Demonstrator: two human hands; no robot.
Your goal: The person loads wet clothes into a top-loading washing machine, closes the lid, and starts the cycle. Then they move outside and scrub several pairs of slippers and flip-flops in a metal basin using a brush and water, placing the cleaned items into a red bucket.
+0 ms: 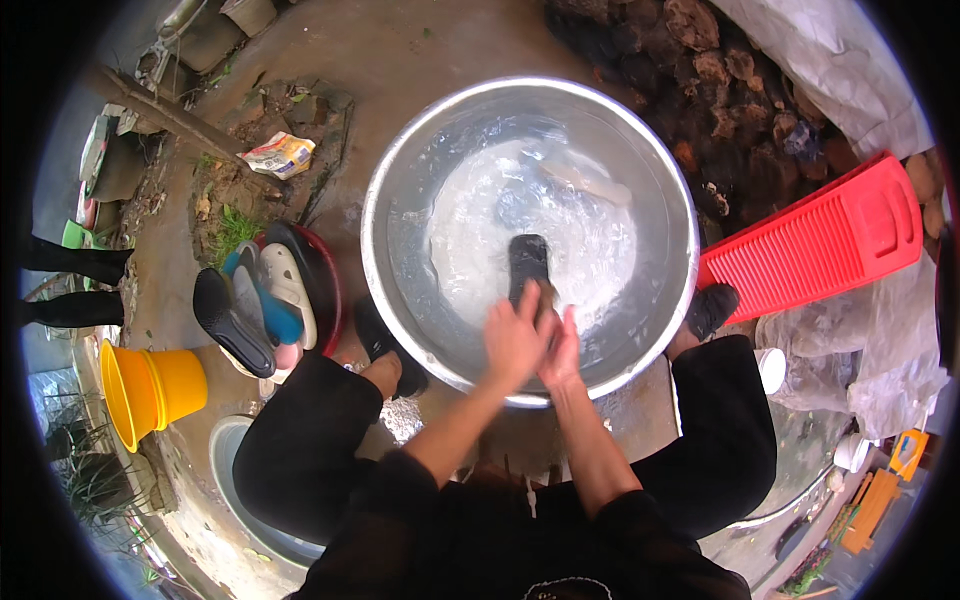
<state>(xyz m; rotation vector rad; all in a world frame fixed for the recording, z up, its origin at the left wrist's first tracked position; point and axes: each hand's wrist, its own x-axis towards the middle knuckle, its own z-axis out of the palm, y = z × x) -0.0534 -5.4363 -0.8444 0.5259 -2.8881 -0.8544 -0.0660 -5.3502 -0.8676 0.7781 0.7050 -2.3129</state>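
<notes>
A black shoe or slipper (529, 259) extends over the soapy water in a large metal basin (420, 330). My right hand (561, 356) is curled around its near end. Over the same end lies my left hand (514, 337), fingers spread and blurred by motion, so its grip is unclear. My fingers hide the shoe's lower part. A pale elongated object, perhaps a shoe sole (589, 184), rests in the cloudy water near the far right of the basin.
Left of the basin, a red-rimmed tub (328, 277) holds several clogs and shoes (281, 277). A yellow bucket (154, 394) lies nearby. To the right leans a red washboard (810, 240). Behind my left leg is a grey basin (225, 465). Another person's legs (79, 281) show far left.
</notes>
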